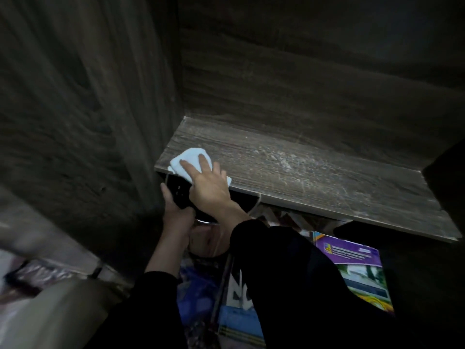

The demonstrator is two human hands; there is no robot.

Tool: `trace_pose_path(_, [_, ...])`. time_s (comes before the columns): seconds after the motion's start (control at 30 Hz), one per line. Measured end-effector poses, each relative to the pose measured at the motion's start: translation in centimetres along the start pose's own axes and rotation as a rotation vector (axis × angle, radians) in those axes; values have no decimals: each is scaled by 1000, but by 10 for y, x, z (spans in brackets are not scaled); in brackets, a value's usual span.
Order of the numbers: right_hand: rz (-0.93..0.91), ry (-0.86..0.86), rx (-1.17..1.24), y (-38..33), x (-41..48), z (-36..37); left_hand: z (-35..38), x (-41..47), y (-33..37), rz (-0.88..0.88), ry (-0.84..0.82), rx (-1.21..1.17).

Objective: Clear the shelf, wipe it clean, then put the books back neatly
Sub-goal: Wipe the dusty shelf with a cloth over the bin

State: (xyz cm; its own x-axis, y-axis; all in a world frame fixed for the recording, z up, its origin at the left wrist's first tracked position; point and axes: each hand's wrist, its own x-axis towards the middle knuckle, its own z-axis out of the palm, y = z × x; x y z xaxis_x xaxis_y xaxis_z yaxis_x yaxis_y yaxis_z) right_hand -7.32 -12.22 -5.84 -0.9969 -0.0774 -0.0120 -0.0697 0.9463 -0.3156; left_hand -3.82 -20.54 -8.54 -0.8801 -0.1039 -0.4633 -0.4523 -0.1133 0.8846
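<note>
Shelf board (314, 177) is cleared and bare, and a white cloth (187, 159) is pressed flat on its front left corner under the straight, spread fingers (201, 162) of the right hand (208, 185). Just below those fingers, under the board's front edge, a dark round container (178, 190) is gripped at its rim by the curled left hand (176, 212), seemingly to catch what is swept off. A pale, dusty patch (284, 159) is seen well to the right of the fingertips, so long strokes are best drawn from there toward the container, with the cloth kept flat and the rim kept tight under the edge. Books (352, 263) are laid lower down, beyond the right wrist. White lines on the purple cover are too small to be read; large pale letters (239, 290) beside the sleeve are partly hidden.
</note>
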Motion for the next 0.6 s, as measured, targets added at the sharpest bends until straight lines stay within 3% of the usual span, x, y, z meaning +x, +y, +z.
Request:
trace_pose_path(0.1, [-196, 63, 226, 9, 5, -17, -1, -2, 2, 2, -10, -13])
trace_pose_path(0.17, [-186, 282, 398, 30, 11, -28, -1, -2, 3, -19, -1, -14])
trace_pose_path(0.23, [-4, 529, 371, 61, 16, -40, -2, -1, 2, -38, -4, -15])
trace_pose_path(0.3, [264, 611, 244, 94, 19, -54, -4, 0, 2, -49, -13, -19])
trace_pose_path(0.43, [708, 390, 102, 138, 28, -59, -4, 2, 3, -54, -30, -20])
trace_pose_path(0.6, [707, 253, 5, 109, 67, -37, -4, 5, 0, -53, -28, -27])
